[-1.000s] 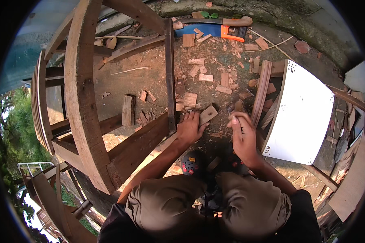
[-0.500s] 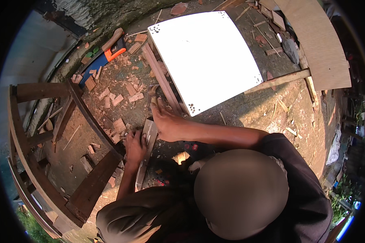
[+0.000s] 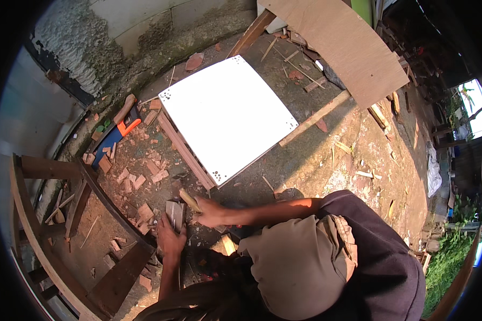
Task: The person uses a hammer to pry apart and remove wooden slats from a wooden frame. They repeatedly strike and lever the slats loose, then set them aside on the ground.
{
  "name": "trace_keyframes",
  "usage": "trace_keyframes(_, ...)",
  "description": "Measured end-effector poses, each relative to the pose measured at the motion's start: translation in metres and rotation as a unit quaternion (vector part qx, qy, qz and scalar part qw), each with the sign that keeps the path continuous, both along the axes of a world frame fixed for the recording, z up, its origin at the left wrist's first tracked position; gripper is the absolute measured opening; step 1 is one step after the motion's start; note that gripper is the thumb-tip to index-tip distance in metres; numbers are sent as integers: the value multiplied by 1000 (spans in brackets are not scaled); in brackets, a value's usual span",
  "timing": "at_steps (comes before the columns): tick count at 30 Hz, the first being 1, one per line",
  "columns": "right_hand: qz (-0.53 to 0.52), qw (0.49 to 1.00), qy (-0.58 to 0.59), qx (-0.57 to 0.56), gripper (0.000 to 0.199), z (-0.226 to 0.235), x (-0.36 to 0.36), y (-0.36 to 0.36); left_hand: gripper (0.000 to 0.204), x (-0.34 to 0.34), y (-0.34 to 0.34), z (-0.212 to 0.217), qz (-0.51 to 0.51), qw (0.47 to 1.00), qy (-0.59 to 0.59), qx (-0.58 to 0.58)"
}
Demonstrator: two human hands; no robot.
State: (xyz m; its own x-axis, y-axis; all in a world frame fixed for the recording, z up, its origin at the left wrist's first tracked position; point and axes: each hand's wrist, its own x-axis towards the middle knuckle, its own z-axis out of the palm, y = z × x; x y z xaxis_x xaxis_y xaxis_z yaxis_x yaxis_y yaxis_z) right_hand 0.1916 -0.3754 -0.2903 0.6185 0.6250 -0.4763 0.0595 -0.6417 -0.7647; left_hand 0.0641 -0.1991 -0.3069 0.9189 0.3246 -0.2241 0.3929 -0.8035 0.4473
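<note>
My left hand (image 3: 171, 241) is closed around the upper end of a greyish piece of wood (image 3: 175, 213), thumb on one side and fingers on the other. Just to its right, my right hand (image 3: 211, 213) grips a tool by its light wooden handle (image 3: 189, 200). The handle points up and left, close beside the wood's end. What sits at the tool's far end is too dark to make out. Beyond both hands lies a bright white square board (image 3: 227, 120) with black dots at its corners, a reddish wood strip (image 3: 185, 152) along its left side.
A dark wooden frame (image 3: 32, 224) stands at the left. Wood chips (image 3: 139, 179) litter the ground beside a handsaw (image 3: 127, 127) with an orange and blue body. At the upper right are a plywood sheet (image 3: 348, 48) and a wood batten (image 3: 316, 117). A rough wall (image 3: 139, 37) runs behind.
The view has shifted, showing more wall and plywood. My right hand has come down and back towards the left, its tool handle now plainer. My left hand now wraps the wood's upper end.
</note>
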Motion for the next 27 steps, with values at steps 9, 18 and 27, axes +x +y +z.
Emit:
trace_keyframes(9,44,991,-122,41,41,-14,-10,-20,83,6,-6,-1,-6,998,30,-49)
trace_keyframes(18,34,983,-177,37,62,-7,-8,6,93,-11,12,1,78,992,-31,-92)
trace_keyframes(27,119,927,-324,145,53,0,-1,34,89,-13,5,25,89,987,-73,-116)
